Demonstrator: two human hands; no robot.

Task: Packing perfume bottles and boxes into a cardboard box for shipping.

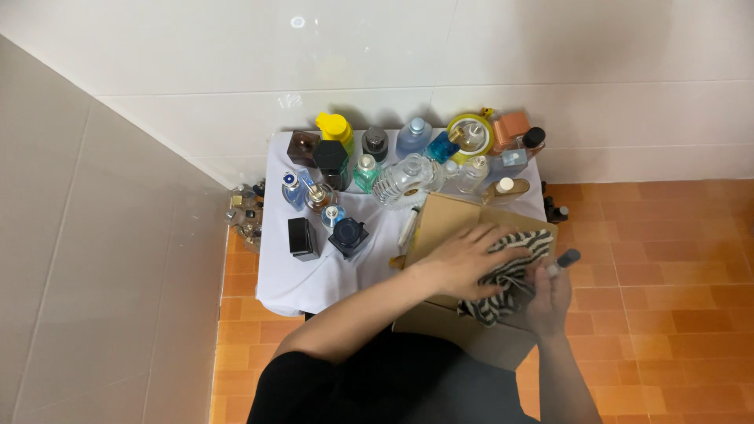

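My left hand [459, 261] presses a black-and-white striped cloth [510, 271] over something above an open brown cardboard box [444, 220]. My right hand [546, 297] grips a bottle with a dark grey cap [567, 257] that pokes out from its fingers, with the cloth wrapped against it. Both hands are over the box at the right edge of a small table draped in a white cloth [314, 279].
Several perfume bottles crowd the table's far half: a yellow-capped one [335, 128], a black boxy one [302, 238], a dark blue one [348, 235], a clear ribbed one [400, 180], an orange one [510, 129]. More small bottles lie on the orange floor tiles at the left [245, 213].
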